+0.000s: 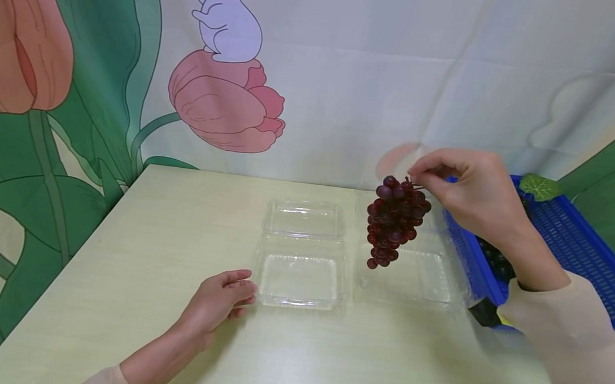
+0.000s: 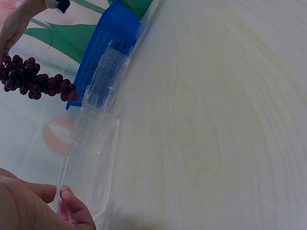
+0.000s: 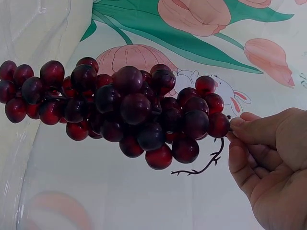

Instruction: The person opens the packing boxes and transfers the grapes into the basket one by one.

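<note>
My right hand (image 1: 477,198) pinches the stem of a bunch of dark red grapes (image 1: 395,217) between thumb and fingertips. The bunch hangs in the air above a clear plastic clamshell box (image 1: 432,275) on the right. In the right wrist view the grapes (image 3: 134,110) spread across the frame, and a thin brown tendril (image 3: 206,165) dangles near the fingers. Beside the left rim of a second clear clamshell box (image 1: 299,279), lying open, is my left hand (image 1: 217,302), its fingers loosely bent. Whether the fingertips touch that rim is unclear.
A blue plastic basket (image 1: 575,235) stands at the right, with dark grapes (image 1: 495,261) and a green leaf (image 1: 539,187) in it. A black object (image 1: 483,312) shows by the right sleeve. A printed flower curtain (image 1: 341,91) hangs behind the pale wooden table (image 1: 158,237).
</note>
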`<state>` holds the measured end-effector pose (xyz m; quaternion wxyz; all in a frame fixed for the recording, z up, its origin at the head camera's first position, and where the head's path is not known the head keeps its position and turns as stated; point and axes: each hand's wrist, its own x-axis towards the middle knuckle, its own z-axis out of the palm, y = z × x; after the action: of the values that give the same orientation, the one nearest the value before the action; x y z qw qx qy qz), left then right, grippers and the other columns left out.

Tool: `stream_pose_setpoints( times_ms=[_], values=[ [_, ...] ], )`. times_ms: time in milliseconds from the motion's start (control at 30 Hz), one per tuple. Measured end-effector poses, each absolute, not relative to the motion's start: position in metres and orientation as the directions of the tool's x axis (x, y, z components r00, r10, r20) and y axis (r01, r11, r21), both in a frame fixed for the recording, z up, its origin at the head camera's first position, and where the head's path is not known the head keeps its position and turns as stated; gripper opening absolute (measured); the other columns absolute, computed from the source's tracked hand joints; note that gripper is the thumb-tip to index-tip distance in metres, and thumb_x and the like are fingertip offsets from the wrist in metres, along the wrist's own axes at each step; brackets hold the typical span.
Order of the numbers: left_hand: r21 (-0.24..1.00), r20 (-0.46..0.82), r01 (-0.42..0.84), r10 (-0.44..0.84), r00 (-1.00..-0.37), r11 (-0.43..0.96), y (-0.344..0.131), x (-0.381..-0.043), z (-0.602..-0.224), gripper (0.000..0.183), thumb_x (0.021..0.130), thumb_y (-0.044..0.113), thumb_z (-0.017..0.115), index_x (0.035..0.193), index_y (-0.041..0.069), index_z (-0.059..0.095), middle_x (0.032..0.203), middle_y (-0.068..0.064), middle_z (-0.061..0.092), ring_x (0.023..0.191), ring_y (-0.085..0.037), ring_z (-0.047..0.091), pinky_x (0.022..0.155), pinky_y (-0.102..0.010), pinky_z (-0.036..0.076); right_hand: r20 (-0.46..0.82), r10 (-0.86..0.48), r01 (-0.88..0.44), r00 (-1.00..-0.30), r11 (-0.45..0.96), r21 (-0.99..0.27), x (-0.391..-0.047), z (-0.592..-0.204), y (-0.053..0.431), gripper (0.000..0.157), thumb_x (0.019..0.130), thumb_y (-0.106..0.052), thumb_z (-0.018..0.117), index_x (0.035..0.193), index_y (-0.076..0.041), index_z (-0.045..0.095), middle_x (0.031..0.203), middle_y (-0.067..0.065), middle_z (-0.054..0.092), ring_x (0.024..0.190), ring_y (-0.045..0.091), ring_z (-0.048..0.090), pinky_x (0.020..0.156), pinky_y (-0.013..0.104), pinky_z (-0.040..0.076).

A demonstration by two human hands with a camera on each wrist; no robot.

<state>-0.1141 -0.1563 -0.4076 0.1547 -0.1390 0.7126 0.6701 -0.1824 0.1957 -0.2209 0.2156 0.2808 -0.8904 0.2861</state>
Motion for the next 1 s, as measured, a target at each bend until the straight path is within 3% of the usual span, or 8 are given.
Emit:
stream_pose_setpoints(
  times_ms=[633, 1000],
  values=[
    [0.909, -0.413, -0.412, 0.005, -0.911, 0.066, -0.155, -0.113, -0.408, 0.047, 0.102, 0.012, 0.064, 0.144, -0.002, 0.051, 0.128, -0.016, 0.061, 0.101, -0.022, 0.066, 0.078, -0.029, 0.055, 0.572, -0.330, -0.589, -0.751, 0.727, -0.354, -0.175, -0.211, 0.221, 0.011, 0.093, 0.002, 0.075, 0.095, -0.006, 0.081, 0.093, 0.004, 0.078, 0.087, -0.014, 0.062, 0.080, 0.006, 0.048],
    [0.908, -0.415, -0.414, 0.008, -0.910, 0.068, -0.155, -0.114, -0.408, 0.046, 0.103, 0.013, 0.063, 0.145, -0.002, 0.051, 0.132, -0.019, 0.060, 0.103, -0.023, 0.066, 0.078, -0.029, 0.055, 0.583, -0.268, -0.523, -0.767, 0.787, -0.326, -0.172, -0.209, 0.237, 0.009, 0.095, -0.002, 0.074, 0.097, -0.007, 0.082, 0.096, 0.008, 0.078, 0.088, -0.021, 0.056, 0.079, 0.003, 0.042]
  ],
)
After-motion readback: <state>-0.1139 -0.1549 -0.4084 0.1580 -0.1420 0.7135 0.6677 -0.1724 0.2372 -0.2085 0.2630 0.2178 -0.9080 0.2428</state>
